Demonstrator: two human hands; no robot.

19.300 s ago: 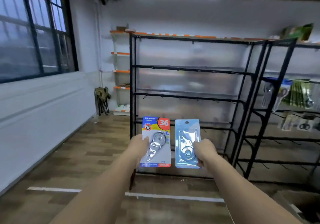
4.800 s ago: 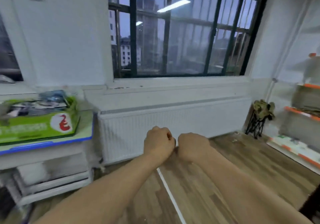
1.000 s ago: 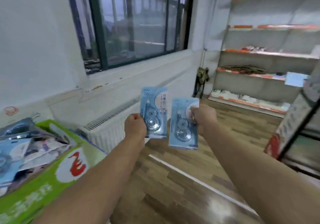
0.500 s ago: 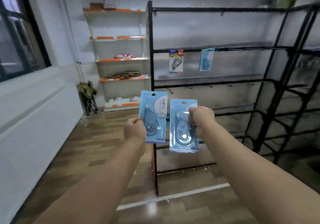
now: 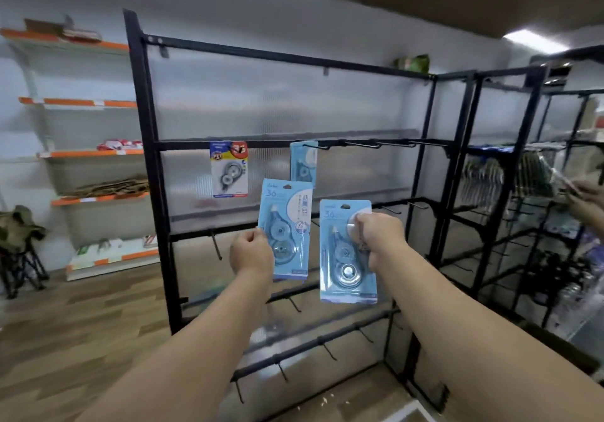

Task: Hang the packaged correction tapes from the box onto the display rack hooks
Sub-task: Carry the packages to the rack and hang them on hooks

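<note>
My left hand (image 5: pixel 250 253) grips a light-blue packaged correction tape (image 5: pixel 287 225) by its left edge. My right hand (image 5: pixel 380 235) grips a second blue pack (image 5: pixel 346 268) at its right side. Both packs are upright in front of the black display rack (image 5: pixel 143 147). On the rack's second bar hang a white pack with a blue and red header (image 5: pixel 228 170) and a blue pack (image 5: pixel 304 160), partly hidden behind my left pack. Bare hooks (image 5: pixel 362 143) stick out along that bar to the right. The box is out of view.
A second black rack (image 5: pixel 510 160) with hung goods stands at the right, where another person's hand (image 5: pixel 588 192) holds an item. White shelves with orange edges (image 5: pixel 81 153) line the left wall. A folded stool (image 5: pixel 18 248) stands at far left on the wooden floor.
The view has moved closer to the rack. Both hands have stayed gripping the two blue packs and have risen toward the hook bars.
</note>
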